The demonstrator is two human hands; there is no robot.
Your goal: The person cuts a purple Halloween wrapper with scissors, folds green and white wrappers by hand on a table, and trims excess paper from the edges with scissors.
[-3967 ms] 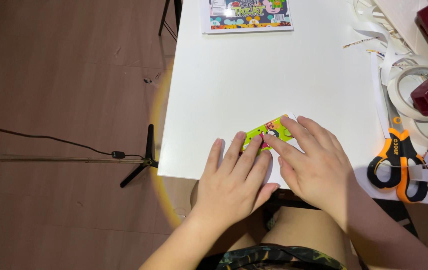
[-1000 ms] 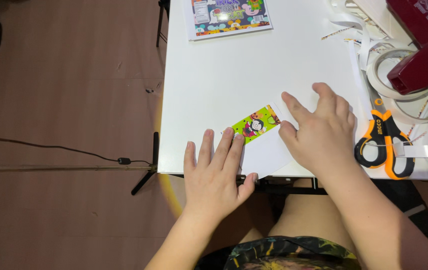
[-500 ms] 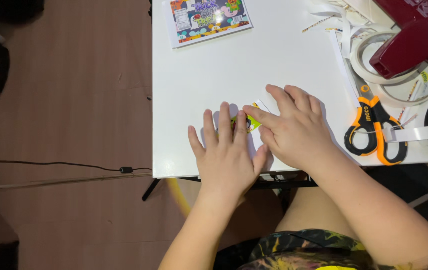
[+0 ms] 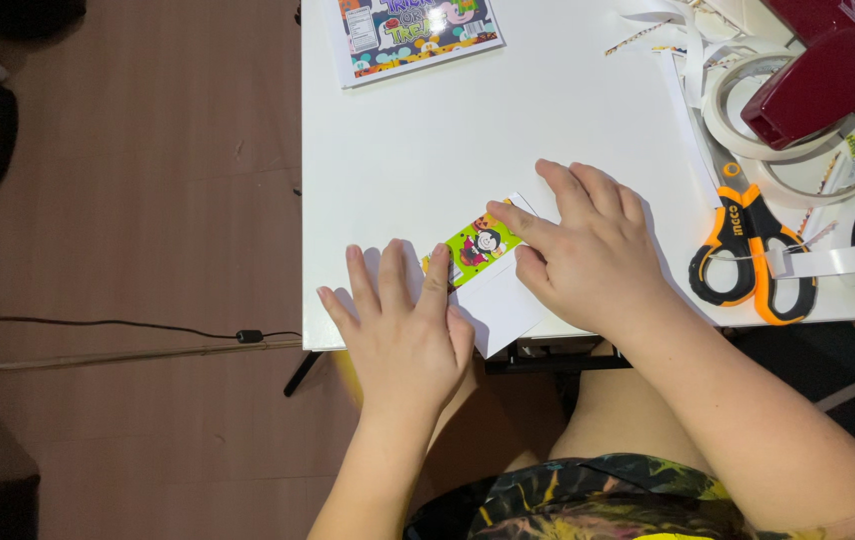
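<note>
Green sticker strip (image 4: 478, 247), diagonal under left hand (image 4: 403, 330), right hand (image 4: 588, 255)

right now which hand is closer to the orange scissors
Right. The right hand lies flat on the table just left of the scissors, not touching them. The left hand is farther left, at the table's near edge.

There is a single view, from a camera on the person's head, looking almost straight down. It sits close above the near edge of the white counter (image 4: 548, 110), which fills the upper right, with brown floor (image 4: 128, 250) down the left and the person's lap at the bottom edge.
</note>
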